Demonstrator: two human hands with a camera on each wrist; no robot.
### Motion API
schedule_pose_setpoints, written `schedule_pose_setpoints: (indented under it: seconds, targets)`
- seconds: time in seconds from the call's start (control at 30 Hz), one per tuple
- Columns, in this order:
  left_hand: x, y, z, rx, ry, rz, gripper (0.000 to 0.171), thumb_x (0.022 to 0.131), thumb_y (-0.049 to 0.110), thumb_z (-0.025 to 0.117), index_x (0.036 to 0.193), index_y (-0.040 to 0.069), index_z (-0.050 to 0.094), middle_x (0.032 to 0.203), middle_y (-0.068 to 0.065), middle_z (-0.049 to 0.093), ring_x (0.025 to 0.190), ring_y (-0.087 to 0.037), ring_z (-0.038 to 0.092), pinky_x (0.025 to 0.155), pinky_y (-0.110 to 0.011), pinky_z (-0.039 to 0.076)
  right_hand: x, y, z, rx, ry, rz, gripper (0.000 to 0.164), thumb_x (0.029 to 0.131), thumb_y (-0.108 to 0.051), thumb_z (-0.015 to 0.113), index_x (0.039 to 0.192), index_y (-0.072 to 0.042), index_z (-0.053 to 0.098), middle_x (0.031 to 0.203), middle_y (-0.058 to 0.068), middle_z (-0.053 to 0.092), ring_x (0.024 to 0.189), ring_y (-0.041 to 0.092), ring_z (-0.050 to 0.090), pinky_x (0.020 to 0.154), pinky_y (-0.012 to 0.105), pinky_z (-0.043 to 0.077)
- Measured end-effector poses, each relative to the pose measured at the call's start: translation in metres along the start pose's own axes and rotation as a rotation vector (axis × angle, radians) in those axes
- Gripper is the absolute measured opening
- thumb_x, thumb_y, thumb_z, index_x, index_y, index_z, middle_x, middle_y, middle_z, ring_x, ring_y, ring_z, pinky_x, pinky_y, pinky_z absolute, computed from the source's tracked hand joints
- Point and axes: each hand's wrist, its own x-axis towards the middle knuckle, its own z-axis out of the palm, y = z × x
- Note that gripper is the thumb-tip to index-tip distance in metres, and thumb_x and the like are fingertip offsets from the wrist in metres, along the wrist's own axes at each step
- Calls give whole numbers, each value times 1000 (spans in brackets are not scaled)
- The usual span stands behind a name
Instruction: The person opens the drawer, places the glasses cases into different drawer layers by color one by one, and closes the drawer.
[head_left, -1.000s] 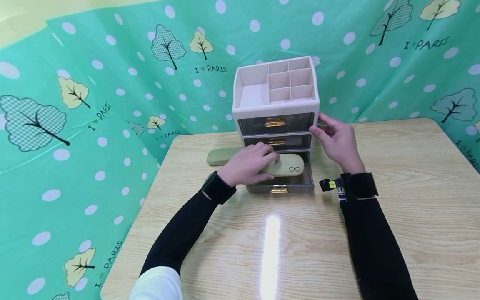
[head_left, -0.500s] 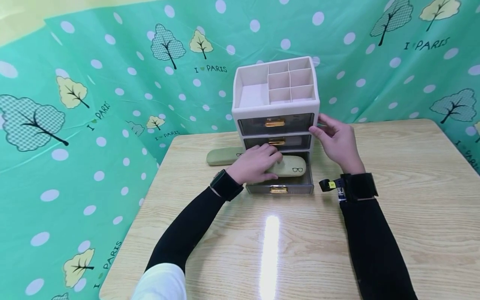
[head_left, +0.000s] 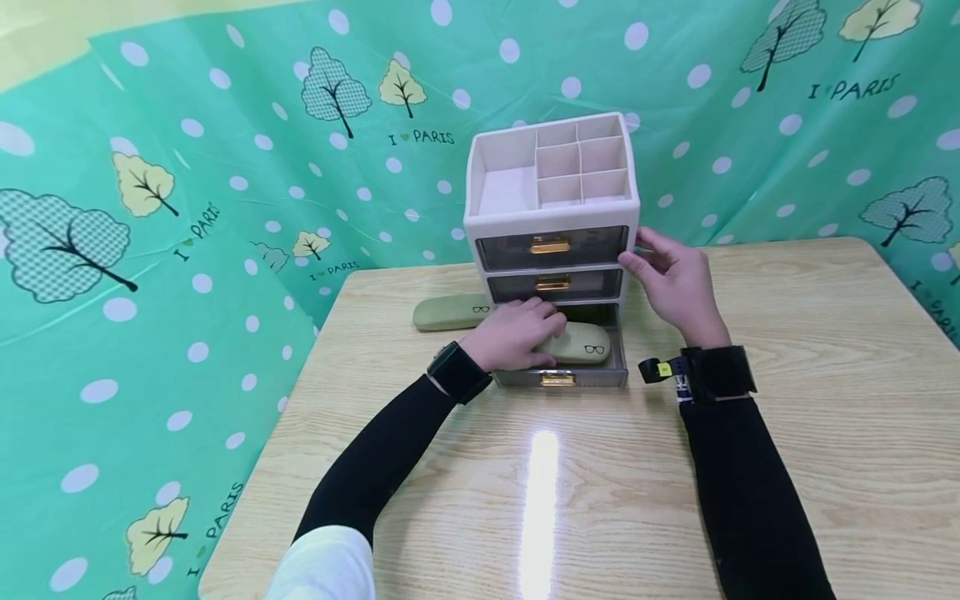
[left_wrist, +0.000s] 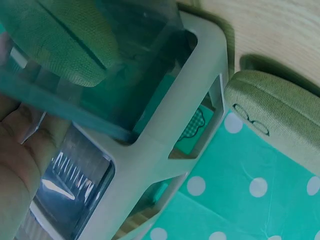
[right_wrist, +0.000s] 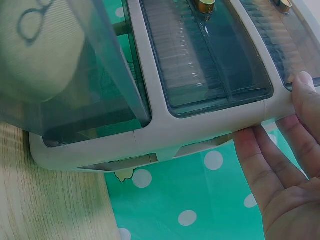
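Note:
A white desktop drawer organizer (head_left: 551, 218) stands at the back of the table with its lowest drawer (head_left: 517, 379) pulled out. Inside that drawer lies a green glasses case (head_left: 581, 343) with a small glasses print, its left end covered by my left hand (head_left: 513, 333). The fingers of that hand curl over the case from above. In the left wrist view the case (left_wrist: 75, 45) shows through the smoky drawer wall. My right hand (head_left: 678, 287) grips the organizer's right side, thumb on the front edge and fingers along the side wall.
A second green glasses case (head_left: 450, 312) lies on the wooden table (head_left: 810, 400) left of the organizer. Two upper drawers (head_left: 551, 247) with gold handles are closed. A green dotted cloth (head_left: 420, 200) hangs behind the table.
My left hand has moved right and then slightly toward the drawer front, with the case sinking lower into the drawer. More of the second case shows. My right hand has stayed in place.

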Motion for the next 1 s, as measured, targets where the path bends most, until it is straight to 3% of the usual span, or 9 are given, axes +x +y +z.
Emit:
schedule_pose_setpoints:
  seconds: [0.57,0.7,0.83,1.0]
  targets:
    - [0,5,-3,-41,-55,-66,43,89,49,78,120,21,65,120,0,66,112,-19,61,84,-33,57,0,-3,-1,27,2,17,46,96,-21,73,141,-17,63,134,12,67,114,21,70,87,17,55]
    - [0,9,-6,-26,-49,-33,38,91,41,78,122,20,69,120,1,66,110,-18,61,85,-32,57,0,-3,-1,20,1,17,46,97,-22,73,142,-18,62,134,12,67,114,21,70,87,17,55]
    - [0,12,-8,-24,-33,8,27,93,30,79,118,20,73,111,3,67,103,-17,63,77,-28,57,0,-2,0,10,0,2,45,98,-24,71,142,-20,62,135,10,67,115,23,69,89,19,55]
    - [-1,14,-10,-37,-26,13,20,94,25,78,112,20,74,104,3,66,98,-15,65,69,-27,57,0,0,0,-1,-3,-4,45,98,-26,70,142,-22,62,135,8,67,115,23,69,90,20,55]
